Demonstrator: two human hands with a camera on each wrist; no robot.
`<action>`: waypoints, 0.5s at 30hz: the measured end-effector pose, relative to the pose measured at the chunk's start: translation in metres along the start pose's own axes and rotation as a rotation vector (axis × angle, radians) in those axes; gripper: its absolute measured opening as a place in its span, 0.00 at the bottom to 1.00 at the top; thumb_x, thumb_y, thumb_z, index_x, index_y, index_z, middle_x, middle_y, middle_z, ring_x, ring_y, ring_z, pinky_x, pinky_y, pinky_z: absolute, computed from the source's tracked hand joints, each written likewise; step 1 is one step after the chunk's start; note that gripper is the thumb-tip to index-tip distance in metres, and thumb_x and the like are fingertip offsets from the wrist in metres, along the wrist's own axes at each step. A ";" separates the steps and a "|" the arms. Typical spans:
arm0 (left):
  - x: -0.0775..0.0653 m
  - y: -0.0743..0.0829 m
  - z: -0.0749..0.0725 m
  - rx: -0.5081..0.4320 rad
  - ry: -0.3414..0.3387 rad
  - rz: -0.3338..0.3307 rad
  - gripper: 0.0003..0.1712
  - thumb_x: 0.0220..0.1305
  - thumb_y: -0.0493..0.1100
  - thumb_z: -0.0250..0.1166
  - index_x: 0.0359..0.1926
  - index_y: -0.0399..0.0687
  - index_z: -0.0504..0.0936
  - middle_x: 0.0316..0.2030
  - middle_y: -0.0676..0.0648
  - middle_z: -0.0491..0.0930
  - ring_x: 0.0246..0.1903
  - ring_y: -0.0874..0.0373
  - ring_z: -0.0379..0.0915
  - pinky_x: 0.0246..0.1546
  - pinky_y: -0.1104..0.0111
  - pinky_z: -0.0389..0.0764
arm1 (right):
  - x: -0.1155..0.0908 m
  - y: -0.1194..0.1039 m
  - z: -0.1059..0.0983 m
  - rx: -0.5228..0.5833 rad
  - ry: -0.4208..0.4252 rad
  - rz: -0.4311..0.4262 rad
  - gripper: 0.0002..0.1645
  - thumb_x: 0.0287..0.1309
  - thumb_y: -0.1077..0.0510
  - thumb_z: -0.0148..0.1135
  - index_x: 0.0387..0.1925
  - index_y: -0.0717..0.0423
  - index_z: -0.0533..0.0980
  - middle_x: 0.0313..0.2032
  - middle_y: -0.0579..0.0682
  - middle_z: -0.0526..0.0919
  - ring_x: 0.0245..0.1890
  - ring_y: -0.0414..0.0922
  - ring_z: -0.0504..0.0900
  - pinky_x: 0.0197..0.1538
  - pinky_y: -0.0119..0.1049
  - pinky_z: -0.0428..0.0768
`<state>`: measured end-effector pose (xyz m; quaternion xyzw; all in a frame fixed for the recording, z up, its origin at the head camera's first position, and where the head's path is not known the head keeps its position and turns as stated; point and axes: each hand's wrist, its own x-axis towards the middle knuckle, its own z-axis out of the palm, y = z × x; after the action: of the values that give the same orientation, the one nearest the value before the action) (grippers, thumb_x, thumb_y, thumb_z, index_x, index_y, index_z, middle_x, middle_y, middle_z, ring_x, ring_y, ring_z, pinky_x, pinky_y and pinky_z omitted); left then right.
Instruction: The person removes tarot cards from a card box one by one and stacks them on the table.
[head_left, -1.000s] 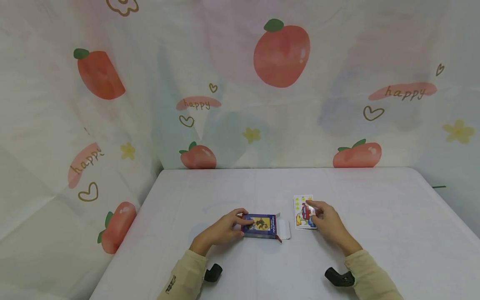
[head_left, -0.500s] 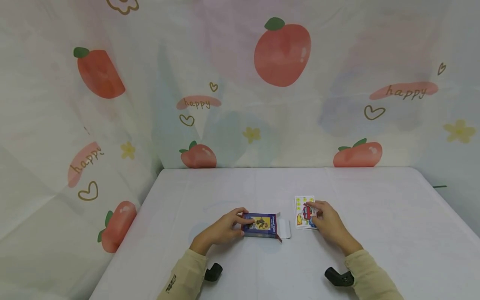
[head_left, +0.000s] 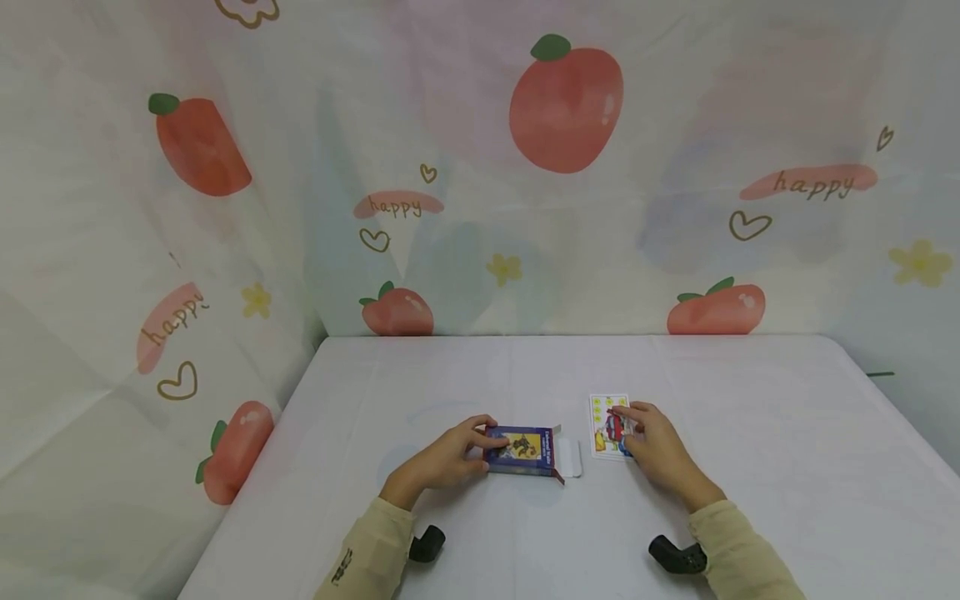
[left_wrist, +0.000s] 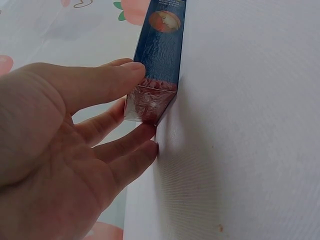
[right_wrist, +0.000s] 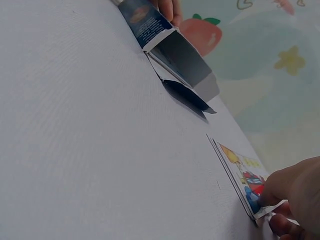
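A dark blue card box with a yellow picture lies on the table, its right end open and its flaps out. My left hand holds the box's left end between thumb and fingers; in the left wrist view the thumb presses one side. To the right, apart from the flap, is a small stack of picture cards with a white border. My right hand grips the right edge of these cards. In the right wrist view the stack shows several layers, and its far end is hidden by the hand.
A white cloth covers the table. Black curved pieces stick out beside both cuffs, one at the left sleeve and one at the right sleeve. A printed fabric backdrop stands behind the table and along its left side.
The card stack has shifted very slightly to the right in my right hand, and its edges look more even. My left hand and the box have stayed in place.
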<state>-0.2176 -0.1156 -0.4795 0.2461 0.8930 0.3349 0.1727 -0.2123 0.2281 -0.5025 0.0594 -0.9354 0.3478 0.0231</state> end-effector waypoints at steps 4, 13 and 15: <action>0.001 0.000 0.000 -0.010 0.004 -0.007 0.26 0.67 0.36 0.66 0.64 0.57 0.80 0.71 0.49 0.64 0.74 0.46 0.58 0.73 0.48 0.65 | 0.000 -0.001 0.000 -0.003 -0.002 -0.009 0.30 0.57 0.72 0.56 0.63 0.69 0.74 0.65 0.76 0.67 0.54 0.64 0.77 0.54 0.60 0.78; 0.001 0.000 0.001 -0.008 0.004 -0.015 0.26 0.67 0.36 0.67 0.64 0.58 0.81 0.71 0.49 0.64 0.75 0.46 0.58 0.74 0.47 0.64 | -0.001 0.000 0.001 -0.024 0.000 -0.025 0.29 0.57 0.71 0.58 0.62 0.70 0.74 0.64 0.77 0.67 0.53 0.65 0.78 0.54 0.61 0.79; 0.001 0.000 0.001 -0.007 0.004 -0.015 0.26 0.67 0.36 0.66 0.64 0.58 0.80 0.72 0.49 0.64 0.75 0.45 0.57 0.74 0.47 0.64 | -0.001 -0.001 0.001 -0.025 0.005 -0.033 0.28 0.57 0.72 0.58 0.62 0.70 0.74 0.63 0.78 0.67 0.53 0.66 0.79 0.54 0.61 0.79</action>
<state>-0.2177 -0.1147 -0.4808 0.2382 0.8939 0.3372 0.1745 -0.2113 0.2270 -0.5027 0.0735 -0.9386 0.3357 0.0321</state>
